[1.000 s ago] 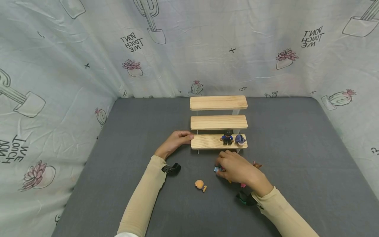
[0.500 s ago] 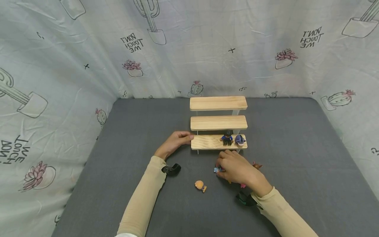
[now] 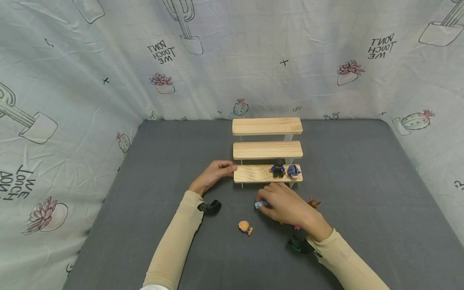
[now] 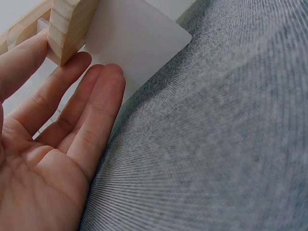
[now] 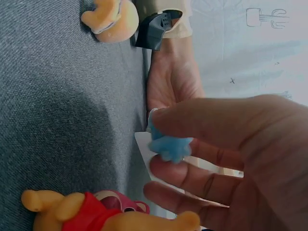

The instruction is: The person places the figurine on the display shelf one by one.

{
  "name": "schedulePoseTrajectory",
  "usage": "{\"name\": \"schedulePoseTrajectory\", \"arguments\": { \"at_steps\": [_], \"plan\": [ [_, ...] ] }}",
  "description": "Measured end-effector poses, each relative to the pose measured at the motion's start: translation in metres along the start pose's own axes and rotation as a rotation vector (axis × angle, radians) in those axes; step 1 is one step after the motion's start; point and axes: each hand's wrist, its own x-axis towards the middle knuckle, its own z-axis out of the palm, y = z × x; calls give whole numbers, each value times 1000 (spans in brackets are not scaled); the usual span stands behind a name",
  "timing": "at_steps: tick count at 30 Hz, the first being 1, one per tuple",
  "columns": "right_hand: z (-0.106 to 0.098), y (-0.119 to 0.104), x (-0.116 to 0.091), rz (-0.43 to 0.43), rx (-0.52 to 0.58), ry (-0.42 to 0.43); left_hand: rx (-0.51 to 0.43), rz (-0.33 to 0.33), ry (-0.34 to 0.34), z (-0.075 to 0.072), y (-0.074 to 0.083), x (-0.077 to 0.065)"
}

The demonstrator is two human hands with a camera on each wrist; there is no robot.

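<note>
My left hand (image 3: 213,176) pinches the left end of the lowest board of a three-tier wooden display shelf (image 3: 250,174). In the left wrist view, thumb and index finger meet the board's end (image 4: 70,31), with the other fingers loosely bent beside a white side panel (image 4: 134,43). Just in front of the shelf, my right hand (image 3: 288,205) holds a small light-blue toy figure (image 5: 168,144) between thumb and fingers; much of it is covered. Below that hand, the right wrist view has a Winnie the Pooh figure (image 5: 91,214) in a red shirt.
On the lowest board stand a dark-haired figure (image 3: 278,169) and a purple-blue figure (image 3: 294,171). An orange-headed figure (image 3: 245,226) lies on the grey table. A brown figure (image 3: 313,202) and a pink one (image 5: 115,198) are partly hidden near my right hand.
My right hand has shifted slightly left with the light-blue figure, which has turned in the fingers. The left hand stays on the shelf.
</note>
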Motion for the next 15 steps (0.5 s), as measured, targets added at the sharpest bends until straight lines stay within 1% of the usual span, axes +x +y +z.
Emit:
{"name": "schedulePoseTrajectory", "arguments": {
  "at_steps": [3,6,9,12,15],
  "plan": [
    [-1,-1,0,-16,9,18,-4,-7,-5,0,0,1],
    [-3,-1,1,-8,38,1,-4,-11,-8,-1,1,0],
    [-5,-3,1,19,96,-41,-5,-13,-10,-1,3,0],
    [-7,-4,2,65,167,-81,-11,-11,-13,-1,4,-1],
    [-10,-4,3,92,215,-96,-14,-13,-13,-1,5,-1]
  ]
}}
